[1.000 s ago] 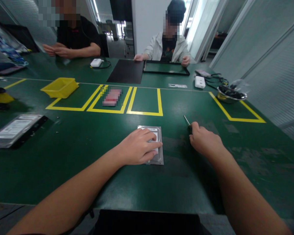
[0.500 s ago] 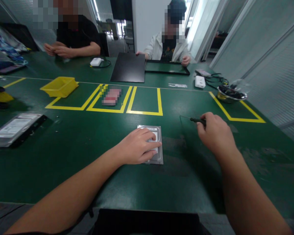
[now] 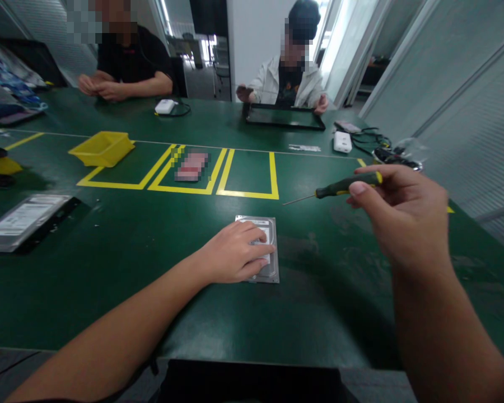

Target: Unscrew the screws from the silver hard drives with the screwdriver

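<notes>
The left hand lies unclenched upon the hard drive, flat on the counter; the drive's long axis runs away from the person, its label partly covered; the right hand grips the screwdriver, tip leftward.

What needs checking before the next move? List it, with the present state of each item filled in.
1. Hard drive lying flat on the table: ok.
2. Left hand resting on the drive: ok.
3. Screwdriver held by its handle in the right hand: ok.
4. Screwdriver tip on the drive: not ok; it points past the drive's far right corner.
5. Drive's label fully uncovered: not ok; the left hand covers part of it.
6. Tip matches the drive's screws: cannot tell; both are too small to make out.
</notes>
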A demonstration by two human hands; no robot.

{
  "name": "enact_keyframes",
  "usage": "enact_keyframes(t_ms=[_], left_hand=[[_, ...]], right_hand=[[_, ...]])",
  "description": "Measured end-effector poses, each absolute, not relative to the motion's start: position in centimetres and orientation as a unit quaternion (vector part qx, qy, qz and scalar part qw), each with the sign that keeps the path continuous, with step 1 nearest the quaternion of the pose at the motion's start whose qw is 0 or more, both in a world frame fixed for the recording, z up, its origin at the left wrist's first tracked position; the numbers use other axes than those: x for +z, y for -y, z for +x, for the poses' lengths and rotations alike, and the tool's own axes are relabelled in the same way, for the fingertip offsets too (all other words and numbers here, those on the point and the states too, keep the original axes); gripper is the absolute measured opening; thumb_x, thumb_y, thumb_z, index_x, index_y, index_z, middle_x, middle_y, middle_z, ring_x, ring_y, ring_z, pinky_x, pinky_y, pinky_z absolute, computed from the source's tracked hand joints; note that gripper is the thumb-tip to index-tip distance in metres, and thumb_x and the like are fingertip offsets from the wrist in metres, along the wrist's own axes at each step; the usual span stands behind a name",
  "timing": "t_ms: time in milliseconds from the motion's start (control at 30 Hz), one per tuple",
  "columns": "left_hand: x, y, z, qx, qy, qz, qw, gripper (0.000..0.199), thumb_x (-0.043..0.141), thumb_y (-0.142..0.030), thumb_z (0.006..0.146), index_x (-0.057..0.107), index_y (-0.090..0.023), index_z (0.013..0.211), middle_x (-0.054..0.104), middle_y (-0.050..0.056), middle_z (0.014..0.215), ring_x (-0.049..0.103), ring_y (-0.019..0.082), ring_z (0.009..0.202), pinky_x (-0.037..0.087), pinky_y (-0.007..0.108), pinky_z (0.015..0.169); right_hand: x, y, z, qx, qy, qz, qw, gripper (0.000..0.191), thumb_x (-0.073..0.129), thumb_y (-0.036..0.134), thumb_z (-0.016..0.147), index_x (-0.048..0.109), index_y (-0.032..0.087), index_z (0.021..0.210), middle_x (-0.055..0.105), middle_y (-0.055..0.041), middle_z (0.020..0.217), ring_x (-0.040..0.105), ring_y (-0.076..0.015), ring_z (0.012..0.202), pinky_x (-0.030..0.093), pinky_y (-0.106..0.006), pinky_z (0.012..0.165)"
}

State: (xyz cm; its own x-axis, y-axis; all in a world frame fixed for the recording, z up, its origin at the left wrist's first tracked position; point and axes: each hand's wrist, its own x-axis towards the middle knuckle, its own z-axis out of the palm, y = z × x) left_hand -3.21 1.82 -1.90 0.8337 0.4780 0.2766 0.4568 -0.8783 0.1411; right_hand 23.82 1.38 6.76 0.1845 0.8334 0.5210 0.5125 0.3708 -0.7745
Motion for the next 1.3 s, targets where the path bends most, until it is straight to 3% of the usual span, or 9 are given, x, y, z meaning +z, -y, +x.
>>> enact_keyframes(t_ms=[267, 467, 700, 1300], left_hand=[[-2.0, -1.8, -3.2, 0.150, -0.252, 0.956, 0.024, 0.035, 0.049, -0.035, 0.096, 0.065, -0.022, 0.124, 0.063, 0.010, 0.111, 0.056, 0.026, 0.104, 0.045, 0.043, 0.090], [-1.9, -1.7, -3.1, 0.147, -0.255, 0.956, 0.023, 0.034, 0.047, -0.035, 0.096, 0.066, -0.021, 0.122, 0.063, 0.010, 0.110, 0.056, 0.027, 0.104, 0.045, 0.044, 0.091], [-1.8, -1.7, -3.0, 0.142, -0.264, 0.954, 0.018, 0.034, 0.048, -0.036, 0.096, 0.065, -0.022, 0.121, 0.062, 0.009, 0.110, 0.055, 0.027, 0.103, 0.044, 0.045, 0.090], [-1.7, -1.6, -3.0, 0.130, -0.269, 0.954, 0.014, 0.034, 0.047, -0.036, 0.096, 0.064, -0.023, 0.122, 0.061, 0.009, 0.110, 0.054, 0.027, 0.104, 0.044, 0.044, 0.090]], right_hand=[[11.0, -0.3, 21.6, 0.072, 0.712, -0.423, 0.556, 0.012, 0.064, 0.024, 0.088, 0.069, 0.021, 0.099, 0.063, 0.0006, 0.077, 0.061, -0.0116, 0.063, 0.045, -0.027, 0.054], [12.4, 0.5, 21.3, 0.019, 0.791, -0.454, 0.409, 0.024, 0.065, 0.034, 0.088, 0.069, 0.017, 0.104, 0.068, -0.0034, 0.082, 0.062, -0.0152, 0.065, 0.043, -0.030, 0.053], [10.7, -1.3, 21.0, 0.125, 0.849, -0.422, 0.292, 0.024, 0.061, 0.036, 0.090, 0.066, 0.017, 0.105, 0.067, -0.0025, 0.082, 0.060, -0.0146, 0.064, 0.043, -0.029, 0.059], [8.6, -3.2, 19.9, 0.159, 0.854, -0.424, 0.254, 0.018, 0.060, 0.030, 0.090, 0.066, 0.015, 0.097, 0.053, 0.0045, 0.062, 0.046, -0.0094, 0.054, 0.033, -0.024, 0.053]])
